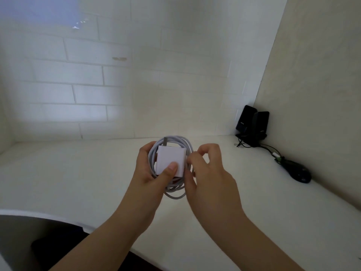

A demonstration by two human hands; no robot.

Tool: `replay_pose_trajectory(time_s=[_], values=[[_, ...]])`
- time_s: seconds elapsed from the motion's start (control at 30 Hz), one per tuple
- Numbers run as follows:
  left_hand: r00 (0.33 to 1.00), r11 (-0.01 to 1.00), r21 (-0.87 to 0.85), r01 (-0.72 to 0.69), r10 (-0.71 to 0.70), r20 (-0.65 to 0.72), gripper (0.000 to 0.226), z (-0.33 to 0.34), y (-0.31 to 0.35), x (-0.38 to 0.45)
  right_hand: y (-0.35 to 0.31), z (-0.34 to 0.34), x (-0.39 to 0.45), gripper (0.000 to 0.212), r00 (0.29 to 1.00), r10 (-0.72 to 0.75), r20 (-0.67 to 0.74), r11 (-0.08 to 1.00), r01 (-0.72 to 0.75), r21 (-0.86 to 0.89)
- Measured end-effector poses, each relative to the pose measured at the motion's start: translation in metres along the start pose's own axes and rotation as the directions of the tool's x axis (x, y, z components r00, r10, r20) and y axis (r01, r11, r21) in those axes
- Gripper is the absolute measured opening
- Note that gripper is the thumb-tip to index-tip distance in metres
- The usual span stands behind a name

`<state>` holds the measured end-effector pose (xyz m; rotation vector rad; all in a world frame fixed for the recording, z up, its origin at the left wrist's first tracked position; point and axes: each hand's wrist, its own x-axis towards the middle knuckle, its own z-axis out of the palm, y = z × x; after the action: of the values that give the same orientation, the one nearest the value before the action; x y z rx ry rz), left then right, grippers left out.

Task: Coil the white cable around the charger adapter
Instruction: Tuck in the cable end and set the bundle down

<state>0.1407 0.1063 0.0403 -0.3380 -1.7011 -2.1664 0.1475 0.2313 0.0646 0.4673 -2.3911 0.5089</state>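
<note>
Head view only: loops of thin white round cable point(172, 189) ring a small white square plastic charger adapter point(169, 160), held up above the pale cream desk surface point(78, 173), between both hands and near the middle of the frame. The left hand point(150, 169) is clamped on the adapter, thumb pressed on its lower front face and fingers curled behind the coil on its left side. The right hand point(207, 173) sits just beside the coil's right edge, its thumb and forefinger pinched together there, apparently on a strand of the cable, though the pinch itself is too small to make out. The coil is slightly oval, long axis running top to bottom, with slack loops sagging below the adapter. Most of the cable looks wound already; the free end probably lies at the right hand, which is nearer to it for the tuck. Off to the right, well apart, stand two small black speakers point(252, 122) and a dark mouse point(300, 173).
</note>
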Motion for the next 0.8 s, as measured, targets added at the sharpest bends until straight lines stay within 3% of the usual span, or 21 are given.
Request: replay_pose_trajectory(time_s=[0.07, 0.1, 0.17, 0.23, 0.3, 0.53, 0.63, 0.7, 0.8], values=[[1.0, 1.0, -0.017, 0.006, -0.006, 0.017, 0.043, -0.002, 0.0, 0.0, 0.007, -0.002, 0.005, 0.008, 0.996, 0.082, 0.046, 0.969, -0.09, 0.229], [1.0, 1.0, -0.028, 0.013, -0.012, 0.027, 0.043, -0.003, 0.001, 0.0, 0.012, -0.003, 0.008, 0.011, 0.98, 0.167, 0.107, 0.904, -0.196, 0.38], [0.998, 0.999, -0.044, 0.024, -0.022, 0.053, 0.044, -0.003, 0.001, 0.0, 0.017, -0.005, 0.013, 0.024, 0.898, 0.305, 0.318, 0.656, -0.44, 0.614], [0.996, 0.995, -0.085, 0.043, -0.036, 0.083, 0.044, -0.004, 0.003, -0.001, 0.026, -0.006, 0.018, 0.036, 0.806, 0.273, 0.525, 0.398, -0.591, 0.702], [0.992, 0.992, -0.113, 0.062, -0.049, 0.115, 0.044, -0.003, 0.005, -0.001, 0.032, -0.01, 0.019, 0.032, 0.77, 0.135, 0.624, 0.25, -0.636, 0.73], [0.985, 0.979, -0.179, 0.1, -0.072, 0.158, 0.05, 0.002, 0.016, 0.003, 0.026, -0.006, 0.013, 0.034, 0.849, 0.05, 0.525, 0.002, -0.526, 0.85], [0.989, 0.984, -0.159, 0.086, -0.065, 0.132, 0.048, 0.003, 0.014, 0.001, 0.017, -0.002, 0.008, 0.02, 0.862, 0.166, 0.479, 0.056, -0.493, 0.868], [0.991, 0.987, -0.141, 0.073, -0.056, 0.122, 0.047, 0.004, 0.012, -0.002, 0.013, 0.001, 0.008, 0.023, 0.85, 0.261, 0.458, 0.099, -0.496, 0.863], [0.993, 0.988, -0.142, 0.062, -0.047, 0.106, 0.046, 0.003, 0.01, -0.004, 0.012, -0.001, 0.012, 0.021, 0.813, 0.253, 0.524, 0.055, -0.553, 0.831]])
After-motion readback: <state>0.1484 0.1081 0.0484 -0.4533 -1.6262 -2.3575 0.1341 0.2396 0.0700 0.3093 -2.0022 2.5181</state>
